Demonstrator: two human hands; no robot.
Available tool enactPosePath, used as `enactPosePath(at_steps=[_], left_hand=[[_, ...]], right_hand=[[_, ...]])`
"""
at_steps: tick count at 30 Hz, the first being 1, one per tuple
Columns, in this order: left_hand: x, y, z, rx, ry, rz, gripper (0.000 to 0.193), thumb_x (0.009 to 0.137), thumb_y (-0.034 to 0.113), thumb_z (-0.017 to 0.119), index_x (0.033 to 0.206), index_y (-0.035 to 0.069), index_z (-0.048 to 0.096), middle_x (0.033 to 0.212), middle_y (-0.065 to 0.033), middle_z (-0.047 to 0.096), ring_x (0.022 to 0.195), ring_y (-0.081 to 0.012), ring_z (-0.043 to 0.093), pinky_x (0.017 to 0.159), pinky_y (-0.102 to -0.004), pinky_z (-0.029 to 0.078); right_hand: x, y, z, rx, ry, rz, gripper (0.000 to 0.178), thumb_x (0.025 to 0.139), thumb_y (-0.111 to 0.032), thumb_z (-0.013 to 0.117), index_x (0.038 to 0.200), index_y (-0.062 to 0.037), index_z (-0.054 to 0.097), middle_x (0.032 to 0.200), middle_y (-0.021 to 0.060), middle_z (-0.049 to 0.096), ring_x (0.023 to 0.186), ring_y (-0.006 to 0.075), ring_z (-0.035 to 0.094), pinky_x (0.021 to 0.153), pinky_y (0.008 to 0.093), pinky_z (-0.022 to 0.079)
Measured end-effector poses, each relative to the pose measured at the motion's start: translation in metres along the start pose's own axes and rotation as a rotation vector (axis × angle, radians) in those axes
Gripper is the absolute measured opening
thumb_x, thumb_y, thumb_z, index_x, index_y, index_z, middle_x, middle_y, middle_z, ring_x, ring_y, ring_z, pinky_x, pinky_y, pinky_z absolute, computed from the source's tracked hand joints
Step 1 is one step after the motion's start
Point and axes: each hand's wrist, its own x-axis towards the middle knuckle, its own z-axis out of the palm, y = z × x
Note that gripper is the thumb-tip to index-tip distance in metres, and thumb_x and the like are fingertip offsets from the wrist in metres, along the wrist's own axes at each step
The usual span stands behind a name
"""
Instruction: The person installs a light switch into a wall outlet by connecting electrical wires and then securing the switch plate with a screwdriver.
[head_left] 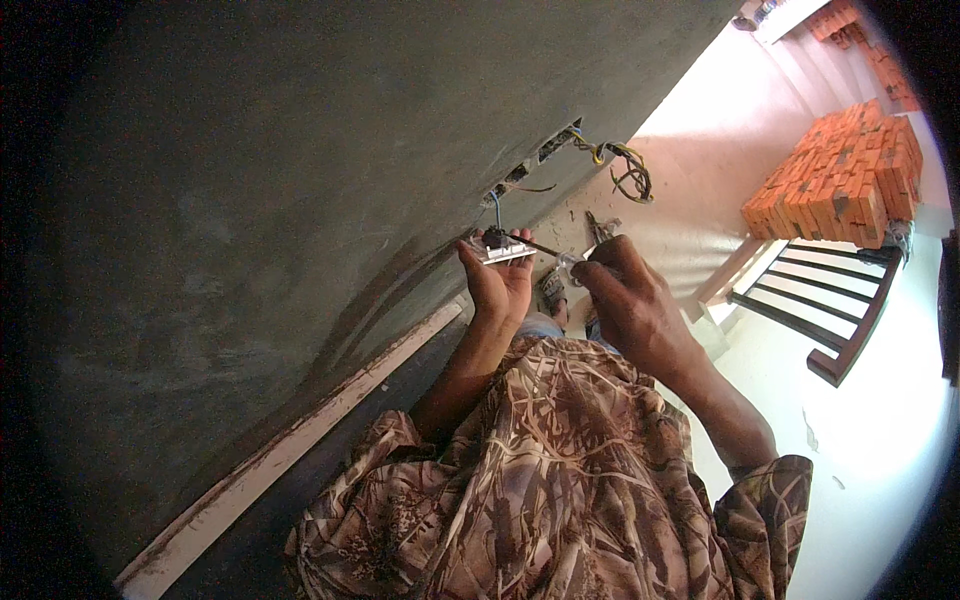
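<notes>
My left hand (492, 290), palm up, grips a white electrical wall plate (512, 254) with a black part on its back. From a recessed box (507, 183) in the grey wall, a blue wire (497, 208) runs down to that black part. My right hand (632, 298) is closed round the clear handle of a screwdriver (541, 246). Its dark shaft points left, and the tip meets or nearly meets the black part; the exact contact is too small to tell. A brown wire (530, 188) sticks out of the same box, loose at its end.
A second box (559, 140) farther along the wall holds a bundle of yellow, black and blue wires (629, 172). Pliers (599, 226) lie on the floor beyond my hands. At right are stacked orange bricks (835, 175) and a dark railing (825, 290). A pale ledge (300, 445) follows the wall.
</notes>
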Motion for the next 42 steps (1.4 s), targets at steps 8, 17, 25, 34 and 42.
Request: enactPosePath(at_steps=[8, 17, 25, 34, 42], left_hand=[[0.014, -0.002, -0.012, 0.002, -0.058, -0.013, 0.058, 0.095, 0.059, 0.042, 0.125, 0.009, 0.039, 0.116, -0.0196, 0.053, 0.112, -0.0371, 0.054, 0.104, -0.0494, 0.042], [0.027, -0.007, -0.019, 0.016, -0.039, 0.025, 0.062, 0.096, 0.06, 0.038, 0.13, 0.009, 0.038, 0.116, -0.0176, 0.054, 0.112, -0.0368, 0.055, 0.102, -0.0494, 0.043], [0.03, -0.008, -0.017, 0.015, -0.006, -0.002, 0.071, 0.096, 0.06, 0.035, 0.141, 0.006, 0.03, 0.123, -0.018, 0.051, 0.117, -0.0366, 0.054, 0.105, -0.0482, 0.04], [0.03, -0.015, -0.013, 0.03, -0.007, 0.083, 0.073, 0.096, 0.062, 0.033, 0.14, 0.003, 0.032, 0.125, -0.0188, 0.05, 0.119, -0.0377, 0.052, 0.107, -0.0488, 0.038], [0.031, -0.014, -0.016, 0.033, -0.042, 0.116, 0.073, 0.095, 0.064, 0.034, 0.128, 0.0, 0.041, 0.119, -0.0209, 0.053, 0.116, -0.0374, 0.05, 0.104, -0.0519, 0.041]], right_hand=[[0.007, -0.001, -0.017, -0.245, -0.161, -0.061, 0.049, 0.076, 0.0, 0.062, 0.124, -0.0057, 0.056, 0.099, 0.0162, 0.055, 0.081, 0.0326, 0.063, 0.065, 0.0418, 0.052], [0.018, 0.018, -0.007, -0.089, -0.223, 0.078, 0.045, 0.079, -0.006, 0.063, 0.124, -0.0086, 0.053, 0.095, 0.014, 0.061, 0.075, 0.0318, 0.065, 0.062, 0.0429, 0.052], [0.038, 0.022, -0.017, -0.587, -0.405, -0.303, 0.036, 0.081, -0.002, 0.062, 0.114, -0.0094, 0.051, 0.101, 0.015, 0.059, 0.076, 0.0264, 0.067, 0.054, 0.0369, 0.054], [0.034, 0.024, -0.005, 0.058, -0.2, 0.135, 0.027, 0.081, 0.002, 0.058, 0.107, -0.0025, 0.052, 0.079, 0.016, 0.06, 0.07, 0.0325, 0.066, 0.055, 0.0414, 0.049], [0.039, 0.017, -0.01, -0.351, -0.335, -0.19, 0.025, 0.086, 0.0, 0.057, 0.111, -0.0013, 0.055, 0.079, 0.0221, 0.061, 0.076, 0.0375, 0.064, 0.062, 0.0453, 0.05]])
